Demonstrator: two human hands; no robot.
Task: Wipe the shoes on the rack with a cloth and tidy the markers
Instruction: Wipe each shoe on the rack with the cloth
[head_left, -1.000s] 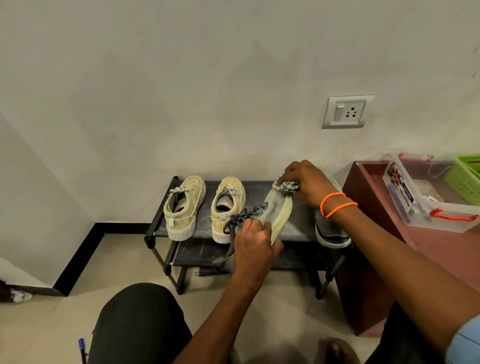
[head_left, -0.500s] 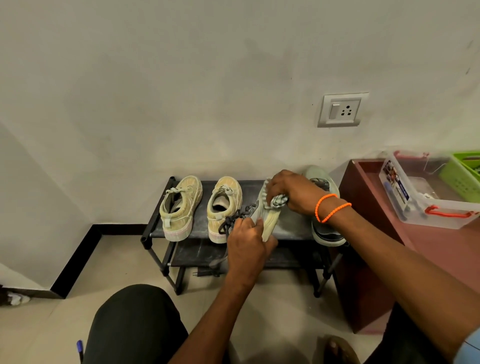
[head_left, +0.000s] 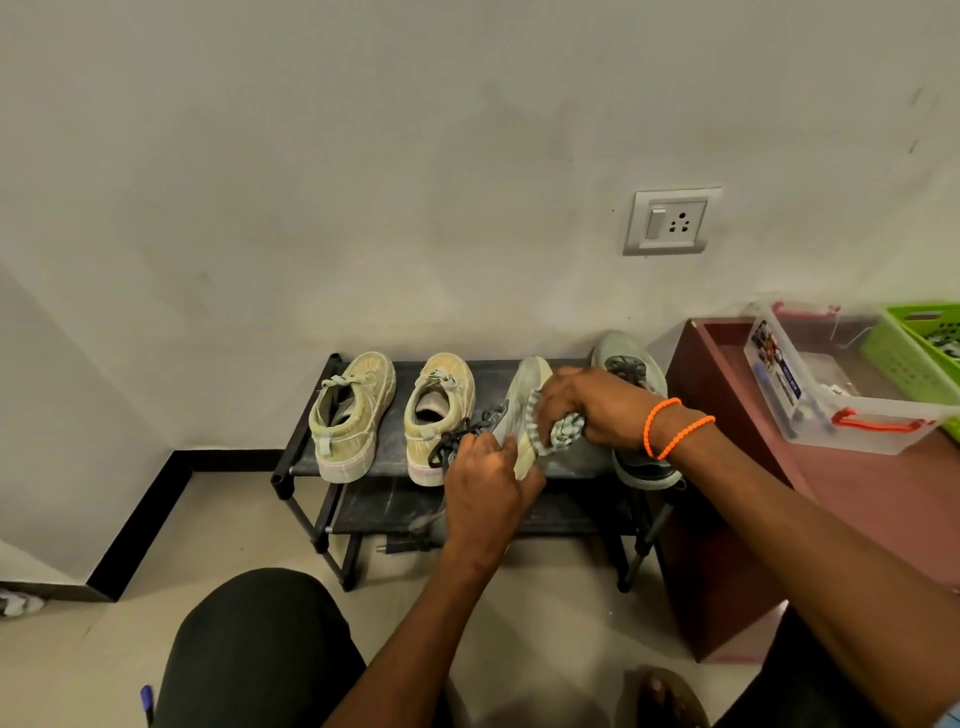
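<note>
A black two-tier shoe rack (head_left: 306, 447) stands against the wall. A pair of yellowish canvas shoes (head_left: 350, 415) sits on its top shelf at the left. My left hand (head_left: 485, 486) grips the heel end of a grey-green sneaker (head_left: 522, 395) tipped on its side, its dark laces hanging left. My right hand (head_left: 587, 408) holds a bunched checked cloth (head_left: 563, 431) against that sneaker's sole. The matching sneaker (head_left: 631, 364) lies on the shelf at the right, partly behind my right wrist. A blue marker (head_left: 147, 699) shows at the bottom left.
A maroon cabinet (head_left: 727, 467) stands right of the rack, carrying a clear plastic box (head_left: 810, 410) with red handles and a green basket (head_left: 914, 353). A wall socket (head_left: 672, 221) is above. My dark-clad knee (head_left: 249, 654) fills the lower middle.
My right hand with the cloth has slid along the sneaker's sole from its far toe end back toward the heel. My left hand keeps holding the shoe.
</note>
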